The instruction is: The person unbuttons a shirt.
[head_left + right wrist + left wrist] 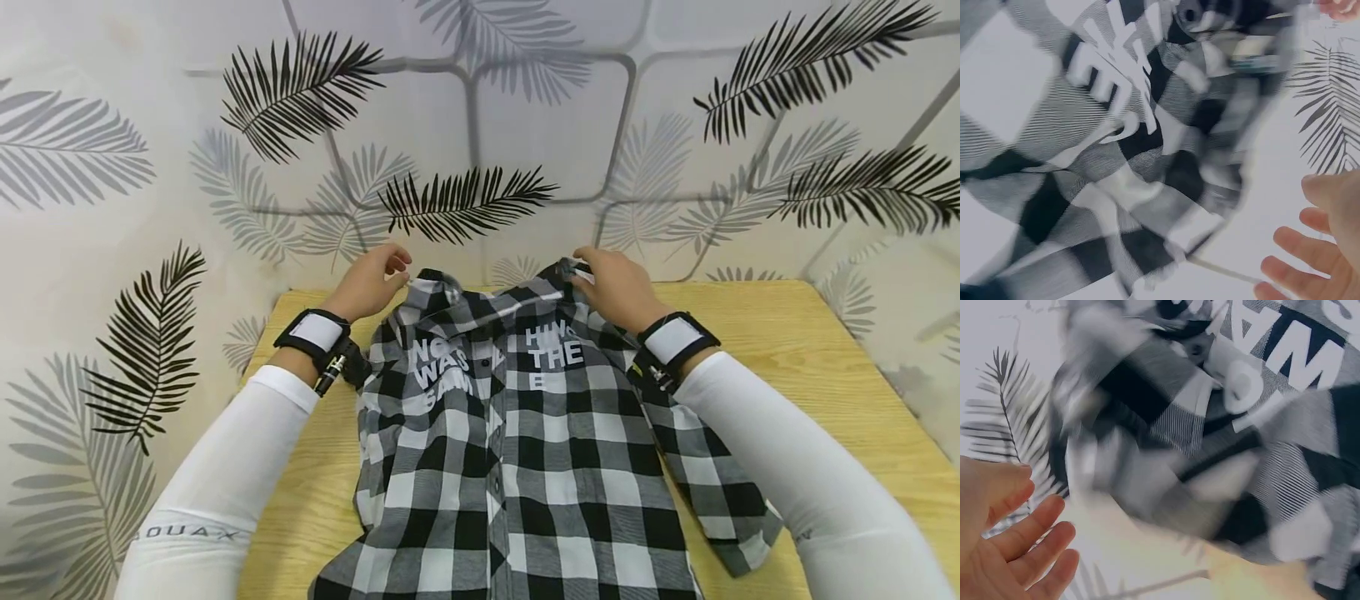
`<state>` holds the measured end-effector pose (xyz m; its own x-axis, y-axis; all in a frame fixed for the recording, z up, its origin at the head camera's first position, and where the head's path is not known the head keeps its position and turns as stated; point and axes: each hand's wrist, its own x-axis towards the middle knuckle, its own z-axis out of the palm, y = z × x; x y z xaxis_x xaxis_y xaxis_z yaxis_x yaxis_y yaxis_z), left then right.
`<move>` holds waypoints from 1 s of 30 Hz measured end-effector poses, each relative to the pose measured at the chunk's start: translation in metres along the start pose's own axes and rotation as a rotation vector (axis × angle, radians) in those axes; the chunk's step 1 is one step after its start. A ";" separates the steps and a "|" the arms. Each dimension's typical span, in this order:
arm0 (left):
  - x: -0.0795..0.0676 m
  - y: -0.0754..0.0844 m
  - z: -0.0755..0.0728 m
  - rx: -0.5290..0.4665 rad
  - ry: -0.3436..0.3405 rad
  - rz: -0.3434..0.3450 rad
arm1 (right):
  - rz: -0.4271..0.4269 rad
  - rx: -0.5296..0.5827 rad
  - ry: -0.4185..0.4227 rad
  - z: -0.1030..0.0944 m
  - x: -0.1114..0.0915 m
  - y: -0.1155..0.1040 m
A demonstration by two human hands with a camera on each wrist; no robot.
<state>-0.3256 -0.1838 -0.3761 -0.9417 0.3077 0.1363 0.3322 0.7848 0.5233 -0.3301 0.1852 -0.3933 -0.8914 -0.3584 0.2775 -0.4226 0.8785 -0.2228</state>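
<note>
A black, grey and white checked button-up shirt [525,450] with white lettering lies front up, its collar toward the far edge. Beside the collar's left end is my left hand [375,279], its fingers loosely bent. In the left wrist view that hand [1029,544] holds nothing, apart from the blurred shirt [1141,381]. My right hand [618,287] is at the collar's right end, overlapping it in the head view. From the right wrist, the hand [1310,250] shows spread fingers with a gap to the shirt [1104,156].
The shirt rests on a yellow wood-grain table [750,350]. One checked sleeve [712,475] slants out to the right, under my right forearm. Behind the table stands a pale backdrop [525,125] printed with black and grey leaves.
</note>
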 end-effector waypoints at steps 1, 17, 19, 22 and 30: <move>-0.002 -0.004 0.001 -0.011 -0.011 -0.015 | 0.006 0.000 -0.019 0.002 -0.003 0.003; -0.051 -0.063 0.047 -0.119 -0.288 -0.064 | 0.217 0.079 -0.288 0.028 -0.076 0.087; -0.053 -0.063 0.051 -0.110 -0.224 -0.043 | 0.182 0.126 -0.249 0.031 -0.083 0.094; -0.056 -0.067 0.053 -0.136 -0.103 0.004 | 0.096 0.190 -0.167 0.034 -0.093 0.102; -0.076 -0.094 0.037 -0.364 0.064 -0.146 | 0.154 0.357 -0.168 0.016 -0.123 0.128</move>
<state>-0.2837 -0.2613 -0.4663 -0.9829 0.1639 0.0844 0.1644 0.5720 0.8036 -0.2773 0.3371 -0.4709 -0.9503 -0.3045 0.0657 -0.2865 0.7716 -0.5680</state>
